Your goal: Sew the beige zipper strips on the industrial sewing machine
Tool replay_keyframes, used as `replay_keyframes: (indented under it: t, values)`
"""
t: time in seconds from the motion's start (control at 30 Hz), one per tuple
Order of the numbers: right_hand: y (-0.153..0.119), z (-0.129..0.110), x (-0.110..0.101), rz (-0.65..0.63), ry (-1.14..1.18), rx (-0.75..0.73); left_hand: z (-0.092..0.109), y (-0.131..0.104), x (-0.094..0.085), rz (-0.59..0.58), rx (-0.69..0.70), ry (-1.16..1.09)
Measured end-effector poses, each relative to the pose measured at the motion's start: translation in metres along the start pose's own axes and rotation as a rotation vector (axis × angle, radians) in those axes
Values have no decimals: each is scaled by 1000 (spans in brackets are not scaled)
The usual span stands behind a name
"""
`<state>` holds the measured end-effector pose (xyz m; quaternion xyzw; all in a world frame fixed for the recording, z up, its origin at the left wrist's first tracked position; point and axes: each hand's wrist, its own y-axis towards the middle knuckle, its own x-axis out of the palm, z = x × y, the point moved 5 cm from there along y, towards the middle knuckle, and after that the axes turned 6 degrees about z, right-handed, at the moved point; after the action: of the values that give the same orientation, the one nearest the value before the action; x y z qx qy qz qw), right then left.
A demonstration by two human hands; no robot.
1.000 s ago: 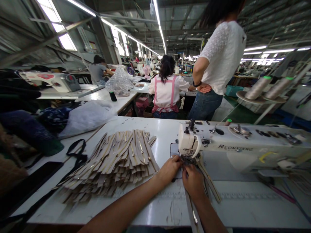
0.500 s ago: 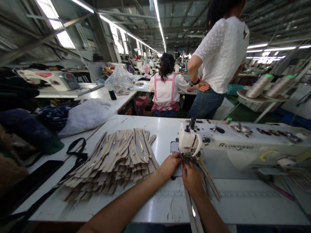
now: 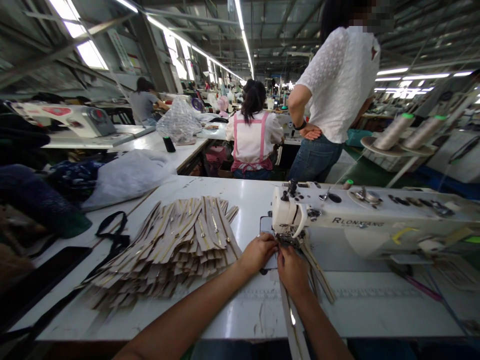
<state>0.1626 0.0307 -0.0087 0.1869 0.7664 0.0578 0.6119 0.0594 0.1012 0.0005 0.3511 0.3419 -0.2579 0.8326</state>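
Note:
Close beside the needle area of the white sewing machine, my left hand has its fingers pinched together at the machine's plate. My right hand is closed right next to it, on a beige zipper strip that hangs down toward me past the table's front edge. The fingertips of both hands nearly meet, and what lies between them is too small to make out. More zipper strips lie behind the needle area, to the right of my right hand. A large pile of beige zippers with gold teeth spreads left of my hands.
A clear plastic bag, black straps and a dark flat object lie at the left. Thread cones stand at the right. Ahead, one person sits and another stands.
The whole view has shifted slightly. Both hands stay at the needle area with almost the same pose. The seated person's right arm has drawn in.

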Motion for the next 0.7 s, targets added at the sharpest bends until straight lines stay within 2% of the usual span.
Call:
replay_keyframes:
  t: [0.13, 0.33, 0.5, 0.7]
  values:
    - [0, -2, -3, -2, 2, -18, 1, 1, -4, 9, 3, -36]
    - [-19, 1, -12, 6, 124, -33, 10, -1, -5, -22, 123, -57]
    - [-46, 13, -14, 85, 259, 19, 12, -3, -5, -67, 131, -26]
    - [-50, 13, -13, 100, 303, -11, 13, -4, -4, -73, 121, -1]
